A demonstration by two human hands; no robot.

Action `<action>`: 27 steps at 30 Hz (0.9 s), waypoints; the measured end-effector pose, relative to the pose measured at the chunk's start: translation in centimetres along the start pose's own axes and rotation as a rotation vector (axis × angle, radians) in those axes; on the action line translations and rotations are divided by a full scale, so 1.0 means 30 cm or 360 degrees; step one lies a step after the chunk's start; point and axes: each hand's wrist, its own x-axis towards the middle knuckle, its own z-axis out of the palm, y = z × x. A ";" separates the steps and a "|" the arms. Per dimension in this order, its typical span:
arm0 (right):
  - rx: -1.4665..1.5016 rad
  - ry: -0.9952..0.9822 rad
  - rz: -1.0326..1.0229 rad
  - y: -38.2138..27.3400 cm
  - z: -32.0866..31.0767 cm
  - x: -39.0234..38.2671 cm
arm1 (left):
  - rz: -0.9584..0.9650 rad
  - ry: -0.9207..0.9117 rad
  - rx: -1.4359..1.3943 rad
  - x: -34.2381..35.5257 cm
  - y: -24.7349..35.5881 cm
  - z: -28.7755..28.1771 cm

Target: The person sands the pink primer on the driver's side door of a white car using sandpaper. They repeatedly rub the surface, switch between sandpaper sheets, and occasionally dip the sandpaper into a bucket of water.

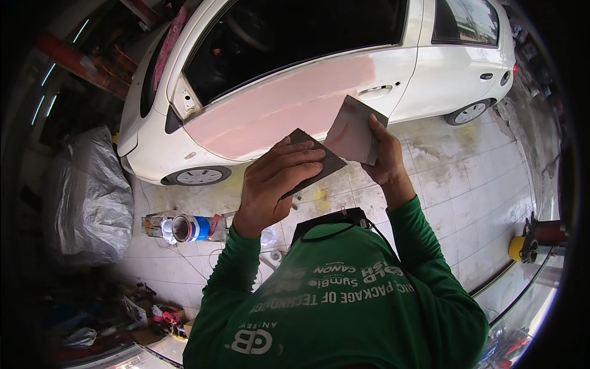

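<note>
My left hand [273,175] is closed on a thin dark-grey plate [330,163], its fingers lying across the upper face. In my right hand [390,161] is a second flat squarish plate [351,134], gripped at its right edge and covered with a pinkish film. The two plates come close at their inner corners; whether they touch I cannot tell. Beyond them stands a white car [458,74]. Its front door [270,120] carries a broad patch of pink filler. Neither hand touches the car.
On the tiled floor [455,178], a blue-and-white can [198,228] sits on a low stand to the left. A silver cover [92,197] drapes a bulky object at far left. Assorted items [169,315] lie lower left. A yellow-and-black object [522,248] is at right.
</note>
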 end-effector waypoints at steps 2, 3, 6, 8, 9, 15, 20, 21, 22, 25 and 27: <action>0.0563 -0.0139 0.0215 0.002 0.030 -0.029 | 0.0151 0.0368 -0.0320 0.062 0.058 0.055; 0.0708 -0.0201 0.0219 0.014 0.065 -0.046 | -0.0031 0.0387 -0.0491 0.048 0.065 0.084; 0.0751 -0.0151 0.0138 -0.008 0.136 -0.080 | -0.0120 0.0182 0.0208 -0.054 -0.118 0.139; 0.0647 -0.0097 0.0094 -0.022 0.126 -0.098 | -0.0248 -0.0166 0.0609 -0.165 -0.235 0.133; 0.0476 -0.0044 -0.0113 -0.021 0.100 -0.080 | -0.0575 0.0184 0.0078 -0.182 -0.241 0.150; 0.0046 0.0224 -0.0548 0.051 -0.007 0.039 | -0.1450 0.1154 -0.2311 -0.090 -0.037 0.142; 0.0147 0.0182 -0.0472 0.108 0.052 -0.010 | -0.1566 0.1108 -0.2467 -0.130 -0.081 0.225; 0.0111 0.0136 -0.0462 0.124 0.050 -0.026 | -0.1628 0.1125 -0.2401 -0.134 -0.085 0.224; 0.0076 0.0091 -0.0454 0.134 0.050 -0.039 | -0.1689 0.1140 -0.2336 -0.137 -0.088 0.220; -0.0870 -0.0165 -0.0921 0.155 0.049 -0.080 | -0.1712 0.1095 -0.2258 -0.131 -0.101 0.189; -0.1026 -0.0383 -0.0773 0.117 0.065 -0.109 | -0.1644 0.1118 -0.2217 -0.107 -0.116 0.168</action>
